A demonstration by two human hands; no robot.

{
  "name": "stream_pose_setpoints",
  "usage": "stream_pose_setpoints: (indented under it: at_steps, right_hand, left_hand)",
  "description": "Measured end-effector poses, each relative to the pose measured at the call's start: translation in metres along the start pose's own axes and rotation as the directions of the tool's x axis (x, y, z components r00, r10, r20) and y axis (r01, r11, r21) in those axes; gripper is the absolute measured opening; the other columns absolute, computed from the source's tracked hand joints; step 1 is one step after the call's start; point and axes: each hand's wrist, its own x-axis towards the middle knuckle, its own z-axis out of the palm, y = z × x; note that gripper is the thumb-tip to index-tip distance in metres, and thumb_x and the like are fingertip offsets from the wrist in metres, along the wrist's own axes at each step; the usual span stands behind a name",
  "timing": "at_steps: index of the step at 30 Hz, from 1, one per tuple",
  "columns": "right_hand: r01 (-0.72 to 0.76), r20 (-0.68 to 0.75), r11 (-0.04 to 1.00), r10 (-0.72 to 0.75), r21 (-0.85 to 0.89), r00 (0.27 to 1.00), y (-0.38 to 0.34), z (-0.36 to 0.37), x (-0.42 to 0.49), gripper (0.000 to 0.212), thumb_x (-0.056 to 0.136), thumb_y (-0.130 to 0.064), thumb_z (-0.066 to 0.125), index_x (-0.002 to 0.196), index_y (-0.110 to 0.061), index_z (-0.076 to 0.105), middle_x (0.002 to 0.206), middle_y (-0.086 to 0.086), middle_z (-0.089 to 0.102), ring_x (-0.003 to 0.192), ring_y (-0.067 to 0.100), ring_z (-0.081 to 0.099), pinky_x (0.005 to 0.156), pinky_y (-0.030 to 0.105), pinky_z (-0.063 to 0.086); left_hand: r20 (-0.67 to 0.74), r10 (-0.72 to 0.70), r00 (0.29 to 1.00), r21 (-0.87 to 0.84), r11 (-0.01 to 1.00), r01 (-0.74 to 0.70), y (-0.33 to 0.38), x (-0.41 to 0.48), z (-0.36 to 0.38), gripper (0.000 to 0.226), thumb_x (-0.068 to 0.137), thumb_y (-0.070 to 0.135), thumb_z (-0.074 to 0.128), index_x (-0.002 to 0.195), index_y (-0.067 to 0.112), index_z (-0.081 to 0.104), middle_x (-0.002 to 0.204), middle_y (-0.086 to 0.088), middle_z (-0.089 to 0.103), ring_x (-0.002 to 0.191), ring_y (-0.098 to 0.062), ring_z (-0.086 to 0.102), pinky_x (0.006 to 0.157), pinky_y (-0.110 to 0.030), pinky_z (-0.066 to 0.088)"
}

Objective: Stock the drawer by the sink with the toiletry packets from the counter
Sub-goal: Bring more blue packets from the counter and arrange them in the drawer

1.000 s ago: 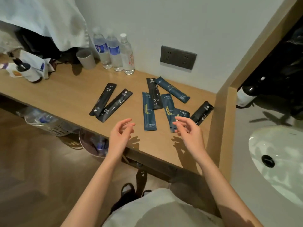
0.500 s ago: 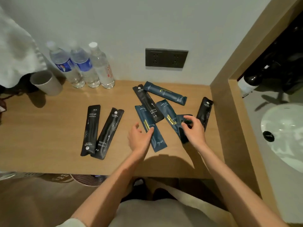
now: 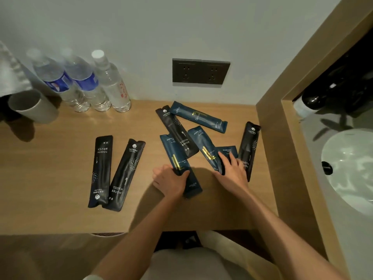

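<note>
Several long toiletry packets lie on the wooden counter [image 3: 60,178]. Two black toothbrush packets [image 3: 102,170] [image 3: 125,174] lie side by side on the left. In the middle cluster are a black packet [image 3: 177,134], a blue packet at the back [image 3: 198,117] and another blue packet [image 3: 203,148]. A black packet [image 3: 248,150] lies furthest right. My left hand [image 3: 169,181] grips a long blue packet [image 3: 173,156] at its near half. My right hand [image 3: 232,172] pinches a short blue packet [image 3: 229,151], covering its lower end. No drawer is in view.
Three water bottles [image 3: 84,81] and a grey cup [image 3: 32,107] stand at the back left. A dark wall socket [image 3: 200,71] sits above the counter. A wooden partition [image 3: 270,138] borders the counter on the right, with a white sink [image 3: 351,168] beyond it.
Both hands dropped from above the counter onto the packets. The left hand closed on the long blue packet, and the right took hold of the short blue one. The view shifted over the counter.
</note>
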Motion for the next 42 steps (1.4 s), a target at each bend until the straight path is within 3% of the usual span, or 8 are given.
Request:
stream_pose_setpoints:
  at_steps: [6,10,15,23,29,35,38,42]
  right_hand:
    - [0.002,0.015,0.992,0.0,-0.125,1.0,0.004,-0.008,0.001,0.071,0.091,-0.054,0.048,0.15,-0.038,0.014,0.161,0.001,0.01,0.146,0.031,0.01,0.118,0.05,0.017]
    - [-0.009,0.074,0.977,0.025,-0.214,0.997,-0.004,-0.014,0.004,0.074,0.09,-0.054,0.048,0.152,-0.03,0.014,0.161,0.004,0.007,0.146,0.033,0.007,0.117,0.052,0.015]
    - [0.148,-0.072,0.959,-0.17,-0.243,0.983,-0.027,-0.02,0.017,0.066,0.091,-0.042,0.053,0.147,-0.015,0.031,0.153,0.009,0.031,0.138,0.03,0.027,0.111,0.046,0.029]
    - [0.153,-0.036,0.972,-0.162,-0.181,0.986,-0.041,-0.021,0.044,0.064,0.085,-0.037,0.065,0.139,-0.012,0.041,0.135,0.012,0.049,0.126,0.031,0.038,0.104,0.046,0.035]
    - [-0.015,0.006,0.995,0.016,-0.095,1.0,-0.043,-0.019,0.058,0.047,0.075,-0.04,0.075,0.106,-0.012,0.055,0.116,0.011,0.057,0.121,0.032,0.038,0.101,0.047,0.032]
    - [-0.07,0.092,0.988,0.083,-0.137,0.992,-0.044,-0.022,0.057,0.056,0.066,-0.054,0.078,0.097,-0.01,0.061,0.115,0.011,0.055,0.122,0.033,0.037,0.101,0.047,0.03]
    - [-0.04,0.018,0.991,0.043,-0.125,0.999,-0.045,-0.019,0.054,0.068,0.069,-0.05,0.077,0.117,-0.009,0.051,0.115,0.011,0.058,0.122,0.031,0.044,0.105,0.047,0.028]
    - [0.096,-0.103,0.995,-0.093,0.032,0.99,-0.041,-0.02,0.048,0.048,0.075,-0.036,0.076,0.107,-0.014,0.047,0.093,0.001,0.064,0.101,0.027,0.06,0.102,0.041,0.032]
  left_hand:
    - [-0.013,0.034,0.999,-0.07,0.997,-0.035,-0.013,0.002,-0.009,0.035,0.079,0.038,0.071,0.099,0.013,0.056,0.11,-0.007,0.051,0.106,-0.025,0.05,0.09,-0.038,0.044]
    - [0.046,-0.039,0.998,-0.347,0.937,0.052,-0.028,0.0,-0.029,0.019,0.088,0.021,0.062,0.094,0.013,0.046,0.098,-0.008,0.055,0.085,-0.021,0.055,0.073,-0.036,0.049]
    - [-0.011,-0.027,1.0,-0.454,0.891,0.019,-0.044,-0.004,-0.053,0.02,0.089,0.016,0.063,0.098,0.009,0.046,0.082,0.001,0.054,0.074,-0.014,0.054,0.054,-0.019,0.039]
    - [-0.025,0.064,0.998,-0.53,0.845,-0.067,-0.04,-0.011,-0.077,0.026,0.087,0.016,0.066,0.103,0.009,0.045,0.082,0.004,0.058,0.076,-0.011,0.058,0.058,-0.011,0.041]
    - [-0.042,0.173,0.984,-0.531,0.831,-0.169,-0.023,-0.021,-0.087,0.029,0.09,0.011,0.062,0.113,0.009,0.044,0.082,0.017,0.051,0.072,0.008,0.05,0.053,0.002,0.039]
    - [-0.061,0.331,0.942,-0.551,0.775,-0.309,-0.016,-0.023,-0.09,0.068,0.09,0.004,0.059,0.145,0.026,0.026,0.116,0.026,0.049,0.103,-0.003,0.059,0.082,-0.013,0.05]
    - [-0.074,0.436,0.897,-0.459,0.784,-0.419,-0.011,-0.021,-0.088,0.053,0.091,0.004,0.056,0.138,0.024,0.041,0.141,0.01,0.044,0.13,-0.007,0.041,0.107,-0.024,0.035]
    - [-0.038,0.47,0.882,-0.415,0.796,-0.442,-0.007,-0.021,-0.085,0.031,0.095,0.004,0.05,0.116,0.023,0.061,0.124,0.005,0.06,0.121,-0.01,0.05,0.088,0.003,0.033]
